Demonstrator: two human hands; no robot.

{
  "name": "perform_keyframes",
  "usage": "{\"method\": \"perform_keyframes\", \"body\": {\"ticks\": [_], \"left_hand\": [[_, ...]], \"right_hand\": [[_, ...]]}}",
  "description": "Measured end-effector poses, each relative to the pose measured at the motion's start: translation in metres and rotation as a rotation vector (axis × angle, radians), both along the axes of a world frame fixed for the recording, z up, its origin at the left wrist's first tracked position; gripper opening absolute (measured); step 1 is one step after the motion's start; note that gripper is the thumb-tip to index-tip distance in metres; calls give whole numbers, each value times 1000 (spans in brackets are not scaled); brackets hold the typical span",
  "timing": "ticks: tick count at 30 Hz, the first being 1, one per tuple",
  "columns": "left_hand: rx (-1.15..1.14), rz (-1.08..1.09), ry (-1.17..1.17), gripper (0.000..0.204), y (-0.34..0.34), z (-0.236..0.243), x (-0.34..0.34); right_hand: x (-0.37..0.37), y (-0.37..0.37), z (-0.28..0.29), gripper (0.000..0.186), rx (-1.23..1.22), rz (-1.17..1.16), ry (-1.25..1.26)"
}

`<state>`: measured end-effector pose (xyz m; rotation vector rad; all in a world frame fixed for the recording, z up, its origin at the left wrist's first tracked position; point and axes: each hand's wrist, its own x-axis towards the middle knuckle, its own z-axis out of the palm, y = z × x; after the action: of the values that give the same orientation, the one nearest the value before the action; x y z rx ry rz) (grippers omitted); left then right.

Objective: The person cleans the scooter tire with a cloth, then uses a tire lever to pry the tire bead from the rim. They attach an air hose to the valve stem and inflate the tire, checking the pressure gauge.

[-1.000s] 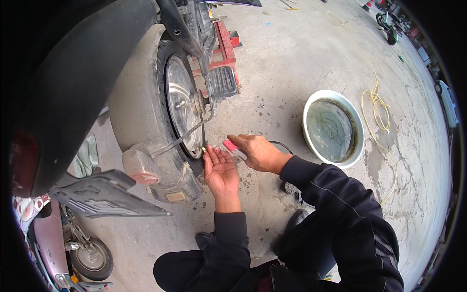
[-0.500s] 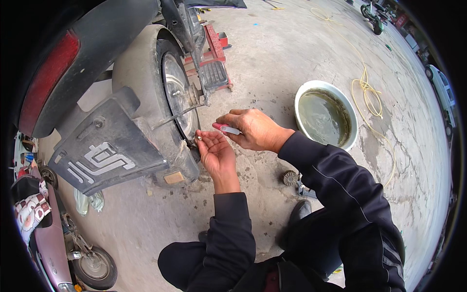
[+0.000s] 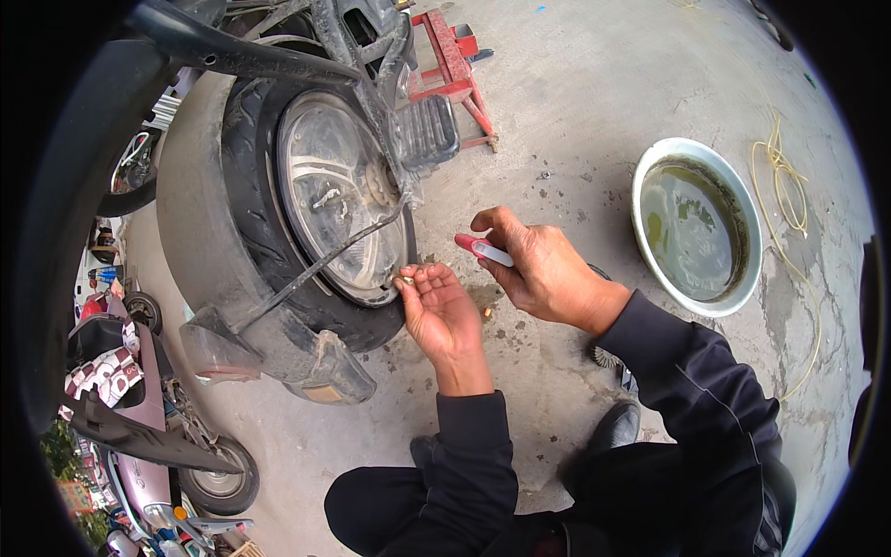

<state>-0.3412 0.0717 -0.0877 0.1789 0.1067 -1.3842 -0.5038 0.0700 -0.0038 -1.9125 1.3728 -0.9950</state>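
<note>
My left hand (image 3: pixel 441 316) is palm up at the lower edge of a scooter's rear wheel (image 3: pixel 348 237). Its thumb and forefinger pinch a small metal piece (image 3: pixel 406 279), too small to name exactly, close to the rim. To the right, my right hand (image 3: pixel 555 274) grips a small tube (image 3: pixel 483 249) with a red end and a whitish body. The red end points toward the wheel, apart from my left fingers. A worn black tyre (image 3: pixel 255 176) surrounds the dusty metal hub, and a thin bar (image 3: pixel 320 263) crosses in front.
A white basin (image 3: pixel 639 223) of murky water stands at the right, with a yellow hose (image 3: pixel 787 186) beyond. A red metal stand (image 3: pixel 450 60) is on the concrete past the wheel. A ridged round tool (image 3: pixel 606 358) lies by my right sleeve. Left stands a pink scooter (image 3: pixel 144 371).
The view has shifted, showing more of the wheel face. My right hand with the tube has drawn away to the right from my left fingers. Both hands keep their grip.
</note>
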Motion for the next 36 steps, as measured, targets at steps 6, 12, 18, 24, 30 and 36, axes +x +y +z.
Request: {"method": "perform_keyframes", "body": {"ticks": [6,12,18,24,30,36], "left_hand": [[-25,-29,13,16,3,-3,5],[-48,-249,264,17,16,6,15],[-74,-353,472,7,17,24,12],[-23,-379,733,10,18,29,14],[-21,-347,623,17,18,24,11],[-2,-293,577,21,22,29,8]], "right_hand": [[2,-3,-19,34,-81,162,-23],[15,-4,-13,35,-444,256,162],[29,-4,10,29,-610,347,273],[52,-2,13,30,-686,310,325],[52,-4,12,31,-656,310,445],[53,-4,10,30,-587,287,449]]}}
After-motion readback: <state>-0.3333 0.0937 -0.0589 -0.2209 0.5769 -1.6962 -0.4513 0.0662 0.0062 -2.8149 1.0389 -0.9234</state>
